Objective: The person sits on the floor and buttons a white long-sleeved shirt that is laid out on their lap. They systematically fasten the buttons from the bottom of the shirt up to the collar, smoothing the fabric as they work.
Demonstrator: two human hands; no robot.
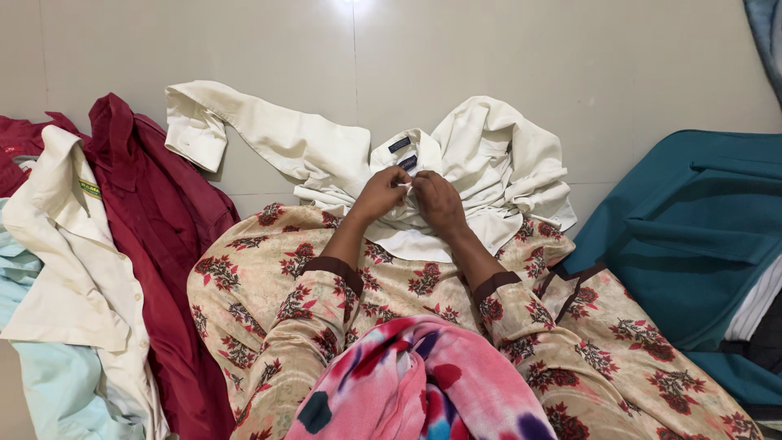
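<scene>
On the lap, one cream shirt (489,155), two hands (411,195)

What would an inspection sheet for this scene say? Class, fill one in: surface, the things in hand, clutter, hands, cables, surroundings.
Surface: pale tiled floor, person seated on it.
Things in hand: cream shirt spread in front of the lap, one sleeve stretched out to the left; both hands at its front below the collar.
Clutter: maroon garment, cream garment and light blue cloth piled at left; teal fabric at right.
Hands: left hand and right hand pinch the shirt.
Cables: nothing seen.
Surroundings: floral clothing and pink scarf on the person.
</scene>
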